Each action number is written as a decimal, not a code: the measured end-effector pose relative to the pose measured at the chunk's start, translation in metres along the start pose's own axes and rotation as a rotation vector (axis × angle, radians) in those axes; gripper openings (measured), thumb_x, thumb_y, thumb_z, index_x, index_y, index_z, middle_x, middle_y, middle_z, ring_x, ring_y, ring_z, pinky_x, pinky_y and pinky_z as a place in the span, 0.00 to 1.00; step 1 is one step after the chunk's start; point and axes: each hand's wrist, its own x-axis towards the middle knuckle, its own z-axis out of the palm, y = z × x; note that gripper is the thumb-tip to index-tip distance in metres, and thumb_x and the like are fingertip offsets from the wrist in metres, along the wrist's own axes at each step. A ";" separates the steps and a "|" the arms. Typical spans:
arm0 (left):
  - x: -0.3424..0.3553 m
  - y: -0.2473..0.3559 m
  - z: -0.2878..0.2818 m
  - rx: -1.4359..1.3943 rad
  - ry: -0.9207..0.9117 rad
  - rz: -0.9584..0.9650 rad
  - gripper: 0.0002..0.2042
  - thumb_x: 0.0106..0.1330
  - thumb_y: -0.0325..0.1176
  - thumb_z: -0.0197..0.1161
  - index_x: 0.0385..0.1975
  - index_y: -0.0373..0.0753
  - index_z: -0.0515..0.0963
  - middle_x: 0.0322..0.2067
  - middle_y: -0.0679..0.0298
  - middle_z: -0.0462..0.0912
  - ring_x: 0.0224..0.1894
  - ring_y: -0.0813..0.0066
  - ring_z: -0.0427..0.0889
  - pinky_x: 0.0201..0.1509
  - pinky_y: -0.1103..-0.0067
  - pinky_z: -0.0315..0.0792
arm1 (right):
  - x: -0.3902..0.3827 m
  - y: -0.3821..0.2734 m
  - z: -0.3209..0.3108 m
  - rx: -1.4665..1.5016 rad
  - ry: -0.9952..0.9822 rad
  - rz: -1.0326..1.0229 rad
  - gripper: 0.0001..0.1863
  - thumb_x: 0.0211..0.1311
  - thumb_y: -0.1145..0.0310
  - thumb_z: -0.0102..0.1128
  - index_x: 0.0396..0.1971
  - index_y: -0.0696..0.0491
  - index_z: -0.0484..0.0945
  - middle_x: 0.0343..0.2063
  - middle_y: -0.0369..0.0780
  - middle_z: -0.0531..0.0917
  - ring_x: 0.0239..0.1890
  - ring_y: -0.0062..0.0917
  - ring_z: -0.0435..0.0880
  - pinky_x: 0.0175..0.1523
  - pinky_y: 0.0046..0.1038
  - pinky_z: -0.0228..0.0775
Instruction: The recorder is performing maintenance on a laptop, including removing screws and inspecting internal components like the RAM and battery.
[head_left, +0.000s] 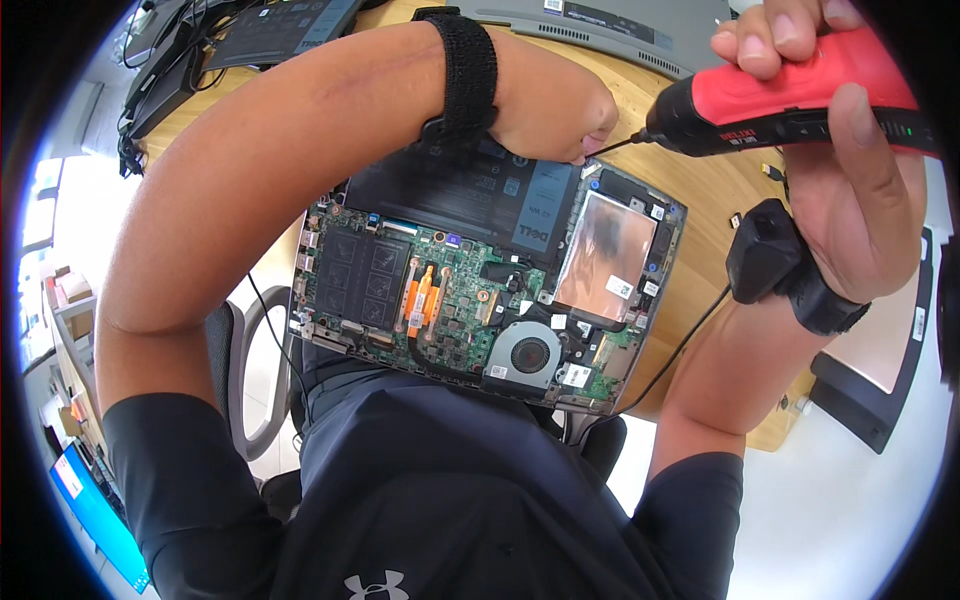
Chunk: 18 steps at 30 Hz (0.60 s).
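Note:
My right hand (850, 180) grips a red and black electric screwdriver (790, 95) at the upper right, its thin bit pointing left. The bit's tip reaches the fingertips of my left hand (555, 100), which is closed above the far edge of an opened laptop base (470, 290). Whatever those fingers pinch is too small or hidden to make out. Inside the base lie a flat black battery (440, 190), a green circuit board (465, 275), a round fan (528, 354), a copper-coloured plate (605, 250) and an orange strip (422, 298). My left forearm covers part of the battery.
The base lies on a wooden table (690, 200), its near side by my lap. A grey laptop panel (600, 30) lies behind. At the far left are another battery (280, 30) and black cables (160, 60). A dark-framed panel (880, 350) is at the right. Small pieces (735, 220) lie nearby.

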 end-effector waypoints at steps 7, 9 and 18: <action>0.005 0.002 0.005 0.009 0.020 -0.077 0.11 0.70 0.35 0.58 0.38 0.33 0.81 0.33 0.49 0.85 0.38 0.50 0.84 0.45 0.64 0.76 | 0.003 -0.031 0.016 0.019 -0.097 0.030 0.20 0.61 0.70 0.73 0.48 0.52 0.71 0.43 0.42 0.81 0.45 0.32 0.85 0.58 0.36 0.76; 0.007 0.005 0.006 0.026 0.016 -0.119 0.12 0.70 0.36 0.57 0.38 0.33 0.81 0.33 0.48 0.85 0.38 0.49 0.83 0.45 0.63 0.76 | 0.008 -0.025 0.042 0.023 -0.130 0.038 0.21 0.61 0.71 0.74 0.48 0.51 0.71 0.42 0.42 0.81 0.44 0.31 0.85 0.57 0.36 0.76; 0.016 0.005 0.010 0.049 -0.005 -0.137 0.17 0.66 0.36 0.57 0.38 0.26 0.85 0.38 0.42 0.86 0.41 0.47 0.86 0.48 0.62 0.77 | 0.097 -0.014 0.151 0.021 -0.267 0.086 0.23 0.57 0.72 0.77 0.46 0.49 0.70 0.41 0.40 0.80 0.42 0.30 0.86 0.56 0.35 0.77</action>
